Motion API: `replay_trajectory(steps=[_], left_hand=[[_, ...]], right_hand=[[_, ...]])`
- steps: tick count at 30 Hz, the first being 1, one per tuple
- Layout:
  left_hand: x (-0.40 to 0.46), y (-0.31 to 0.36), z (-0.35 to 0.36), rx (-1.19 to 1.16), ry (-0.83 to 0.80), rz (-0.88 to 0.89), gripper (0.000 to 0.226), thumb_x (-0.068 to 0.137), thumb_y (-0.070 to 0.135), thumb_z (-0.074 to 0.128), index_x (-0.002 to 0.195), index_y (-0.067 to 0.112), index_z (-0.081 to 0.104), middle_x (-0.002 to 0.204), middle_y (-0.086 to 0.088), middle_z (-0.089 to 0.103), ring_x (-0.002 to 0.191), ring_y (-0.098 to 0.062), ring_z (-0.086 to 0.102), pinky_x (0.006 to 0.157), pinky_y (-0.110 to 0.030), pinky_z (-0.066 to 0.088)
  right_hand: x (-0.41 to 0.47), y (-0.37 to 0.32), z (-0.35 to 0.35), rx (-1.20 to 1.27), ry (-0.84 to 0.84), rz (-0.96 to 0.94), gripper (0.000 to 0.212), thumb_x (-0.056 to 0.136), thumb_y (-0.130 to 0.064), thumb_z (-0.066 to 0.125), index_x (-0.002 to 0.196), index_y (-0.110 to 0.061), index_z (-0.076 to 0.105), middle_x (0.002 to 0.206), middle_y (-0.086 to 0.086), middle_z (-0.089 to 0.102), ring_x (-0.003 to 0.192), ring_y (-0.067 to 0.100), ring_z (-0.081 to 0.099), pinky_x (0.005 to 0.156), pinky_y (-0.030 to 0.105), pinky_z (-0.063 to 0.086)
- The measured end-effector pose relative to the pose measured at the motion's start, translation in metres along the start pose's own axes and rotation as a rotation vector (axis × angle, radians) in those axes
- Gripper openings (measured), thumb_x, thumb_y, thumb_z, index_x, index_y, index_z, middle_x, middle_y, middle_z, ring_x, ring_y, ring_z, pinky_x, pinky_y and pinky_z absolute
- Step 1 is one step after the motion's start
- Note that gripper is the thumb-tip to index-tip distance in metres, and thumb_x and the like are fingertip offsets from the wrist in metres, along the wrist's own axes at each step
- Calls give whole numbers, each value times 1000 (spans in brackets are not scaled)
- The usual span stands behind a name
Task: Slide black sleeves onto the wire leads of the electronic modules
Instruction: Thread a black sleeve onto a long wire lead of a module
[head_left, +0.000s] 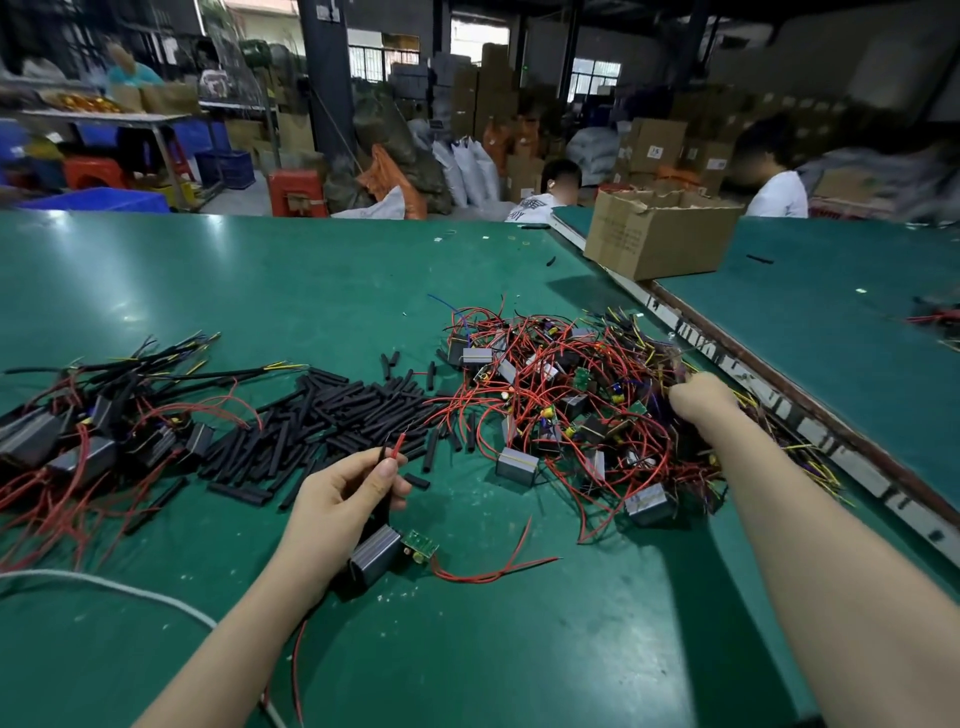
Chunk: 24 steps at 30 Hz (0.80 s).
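Observation:
My left hand (345, 493) pinches a red wire lead (399, 446) together with a thin black lead between thumb and fingers. Below it hangs their grey module (375, 553) with a small green circuit board (420, 544). A loose heap of short black sleeves (332, 421) lies on the green table just beyond that hand. My right hand (701, 400) reaches into the tangled pile of modules with red wires (571, 410) at centre right; its fingers are buried among the wires. Modules with sleeved leads (104, 415) lie in a pile at the left.
A cardboard box (660, 236) stands at the back right across the seam between two tables. A white cord (104, 587) curves over the near left of the green table (260, 291). Two people sit beyond the far edge, with crates and stacked boxes behind.

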<state>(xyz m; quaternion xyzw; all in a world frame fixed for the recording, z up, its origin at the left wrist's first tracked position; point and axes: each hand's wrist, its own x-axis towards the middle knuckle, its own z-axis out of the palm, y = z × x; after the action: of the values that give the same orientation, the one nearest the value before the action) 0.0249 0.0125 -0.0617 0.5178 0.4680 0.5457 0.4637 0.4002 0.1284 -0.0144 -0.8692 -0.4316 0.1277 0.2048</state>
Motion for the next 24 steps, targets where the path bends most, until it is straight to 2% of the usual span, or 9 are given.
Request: replay_trajectory(steps=[3,6,8,10,11,13,16,21,24], left_hand=[[0,1,1,7,-6,2,14,92,9,55,91,13,68,69,-2,70,64,-12,66,67,-16,54],[0,1,-1,7,-5,6,14,92,10,54,91,12,68,69,-2,70,65,-12,66,68,-17,54],[0,1,-1,11,-4,10,14,92,10,55,91,12,68,69,-2,70,65,-12,67,67,-17,54],[0,1,1,8,-3,11,14,92,9,54,91,12,68,67,-1,69,63,-11,66,65,-15,53],[0,1,1,6,0,11,15,93,8,54,90,12,68,66,0,69,63,-10,65,65,-14,53],[0,2,1,14,4,17,15,93,8,54,90,13,67,66,0,68,62,-9,65,66,-15,53],[-1,2,0,17,3,21,14,93,9,54,91,12,67,66,1,69,63,-9,65,67,-15,54],[0,1,0,30,4,16,14,93,10,54,92,13,68,68,0,69,64,-9,66,66,-14,53],[1,0,-2,36,0,9,13,93,12,55,93,14,68,70,0,70,66,-11,67,67,-17,54]], right_hand=[[5,3,-17,208,147,31,16,92,-6,42,103,0,52,92,19,53,85,33,52,68,34,38],[14,5,-48,319,214,9,22,90,-6,48,106,4,58,104,25,61,100,38,58,73,34,38],[15,7,-65,355,209,-15,14,88,-9,50,95,-1,58,97,23,61,87,34,58,70,32,38],[14,9,-76,385,210,-49,10,89,-13,48,83,-7,53,81,18,53,63,26,46,57,28,33],[14,10,-81,401,217,-68,13,90,-15,48,82,-7,52,76,15,49,59,24,42,55,29,30],[14,10,-93,378,256,-123,20,92,-18,47,87,-1,58,82,20,54,70,30,50,62,34,37],[16,7,-111,374,319,-174,32,93,-19,46,104,8,61,108,30,62,101,40,59,79,44,46],[6,-6,-134,266,508,-242,37,98,-22,41,109,10,55,114,33,56,107,46,52,88,46,40],[-2,-15,-136,227,475,-300,35,98,-22,41,108,7,56,113,32,57,106,45,51,85,46,41]])
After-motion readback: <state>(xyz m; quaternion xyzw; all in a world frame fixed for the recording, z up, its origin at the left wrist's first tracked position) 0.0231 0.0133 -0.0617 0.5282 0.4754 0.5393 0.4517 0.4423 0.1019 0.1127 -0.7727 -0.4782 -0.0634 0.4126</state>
